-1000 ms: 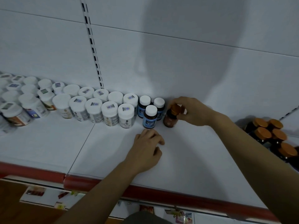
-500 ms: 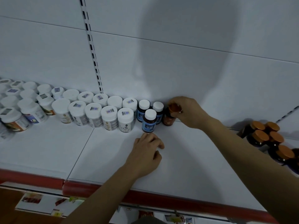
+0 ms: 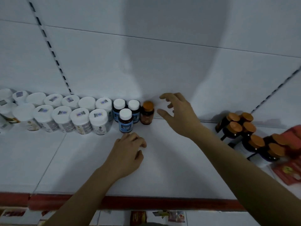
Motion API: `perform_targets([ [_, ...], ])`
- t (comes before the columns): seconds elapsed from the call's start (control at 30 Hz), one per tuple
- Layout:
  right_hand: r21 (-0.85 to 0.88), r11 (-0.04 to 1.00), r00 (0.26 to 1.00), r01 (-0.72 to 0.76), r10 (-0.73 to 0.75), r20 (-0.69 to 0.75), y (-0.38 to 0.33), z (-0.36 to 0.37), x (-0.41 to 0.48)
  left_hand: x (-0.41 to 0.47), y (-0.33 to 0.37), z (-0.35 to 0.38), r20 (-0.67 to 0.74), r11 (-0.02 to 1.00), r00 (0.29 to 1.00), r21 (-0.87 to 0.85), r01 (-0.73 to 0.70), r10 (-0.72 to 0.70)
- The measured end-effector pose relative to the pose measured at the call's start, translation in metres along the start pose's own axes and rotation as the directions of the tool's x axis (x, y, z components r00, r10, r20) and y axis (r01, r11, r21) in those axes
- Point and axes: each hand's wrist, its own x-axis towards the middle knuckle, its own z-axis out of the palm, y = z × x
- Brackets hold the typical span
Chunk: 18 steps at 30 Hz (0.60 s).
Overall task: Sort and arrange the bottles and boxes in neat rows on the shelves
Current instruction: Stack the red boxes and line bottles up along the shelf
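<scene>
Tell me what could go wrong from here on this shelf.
The right hand hovers open beside the orange-capped bottle; a careless move could topple it.
The left hand rests with fingertips near the front blue-labelled bottle; a nudge may knock it out of line.
The right forearm passes close to the dark bottle cluster and could clip it.

Plenty of bare shelf [image 3: 171, 168] out front, plus a gap between the lone orange-cap bottle [image 3: 147, 113] and the orange-cap cluster [image 3: 241, 128] at right. White jars [image 3: 65, 118] block the back left; red packs [image 3: 291, 162], I think, crowd the far right.
</scene>
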Motion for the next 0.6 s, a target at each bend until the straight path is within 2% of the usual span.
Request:
perform_targets([
  [0.13,-0.153,0.987,0.996,-0.042,0.053,0.070,0.048,-0.082,-0.034,0.039,0.056,0.012,0.103,0.975,0.992,-0.219,-0.042,0.066],
  [0.2,-0.312,0.942,0.979,-0.121,0.165,0.120,0.089,-0.129,-0.046,0.066,0.092,0.028,0.106,0.952,0.987,-0.295,-0.081,0.117],
  [0.3,-0.509,0.841,0.901,-0.183,0.350,0.256,0.156,-0.185,-0.056,0.115,0.140,0.047,0.079,0.932,0.978,-0.327,-0.158,0.194],
  [0.37,-0.465,0.880,0.836,-0.099,0.327,0.440,0.184,-0.203,-0.057,0.155,0.165,0.054,0.058,0.926,0.962,-0.292,-0.240,0.268],
  [0.43,-0.373,0.926,0.789,-0.057,0.271,0.552,0.199,-0.205,-0.058,0.195,0.186,0.060,0.103,0.920,0.932,-0.230,-0.318,0.348],
  [0.5,-0.329,0.942,0.828,-0.061,0.232,0.510,0.212,-0.203,-0.059,0.230,0.201,0.063,0.202,0.917,0.896,-0.151,-0.370,0.395],
  [0.6,-0.294,0.945,0.907,-0.142,0.243,0.345,0.230,-0.211,-0.062,0.259,0.209,0.066,0.407,0.926,0.835,-0.091,-0.367,0.371],
])
